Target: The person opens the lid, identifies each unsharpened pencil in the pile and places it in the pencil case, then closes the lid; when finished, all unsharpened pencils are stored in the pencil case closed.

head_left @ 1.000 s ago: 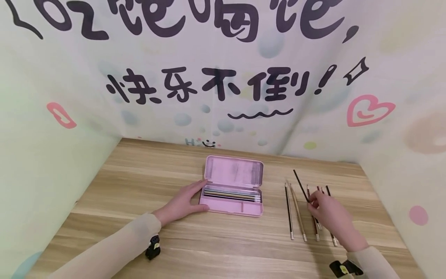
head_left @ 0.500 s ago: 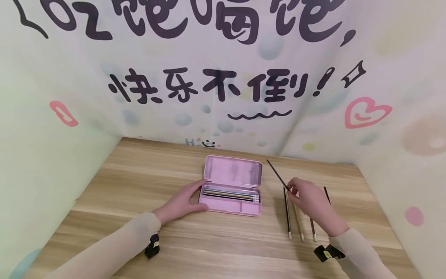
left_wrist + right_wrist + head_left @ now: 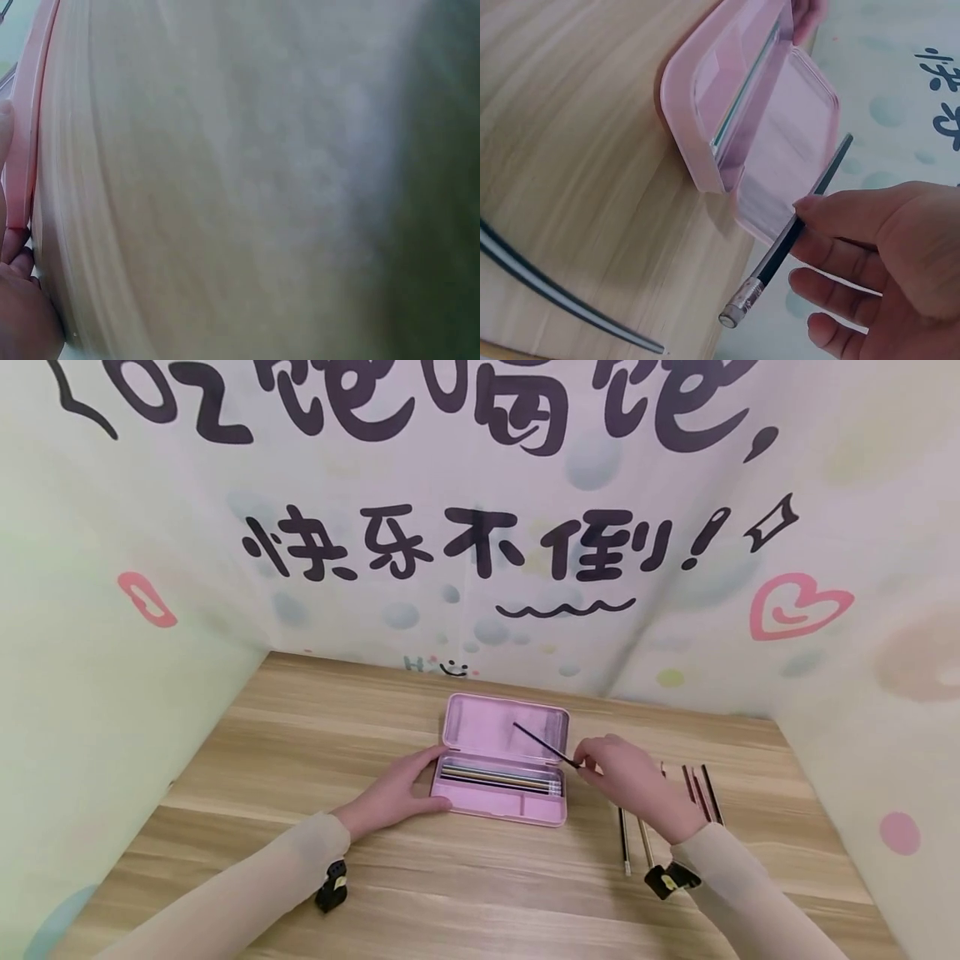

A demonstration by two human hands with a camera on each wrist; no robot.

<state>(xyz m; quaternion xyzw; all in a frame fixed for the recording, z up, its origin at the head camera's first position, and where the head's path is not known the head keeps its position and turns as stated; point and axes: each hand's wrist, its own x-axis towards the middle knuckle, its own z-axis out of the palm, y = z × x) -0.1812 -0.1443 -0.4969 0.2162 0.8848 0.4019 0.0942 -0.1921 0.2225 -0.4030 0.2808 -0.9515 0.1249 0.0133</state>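
A pink pencil case lies with its lid raised, several pencils side by side in its rear compartment. My left hand holds the case's left end, thumb at the front corner and fingers towards the hinge. Only part of that hand shows in the left wrist view, against the pink side wall. Between thumb and forefinger my right hand pinches a dark pencil, raised beside the case's right end. Its eraser end points away from the case in the right wrist view; the other fingers are loosely bent.
Right of the case lie several loose pencils: a black one, a wood-coloured one, reddish ones and another black one, partly behind my right arm. A printed cloth wall stands behind the wooden table.
My right hand has lifted the dark pencil from the loose pencils and carried it left to the case. My left hand has stayed on the case.
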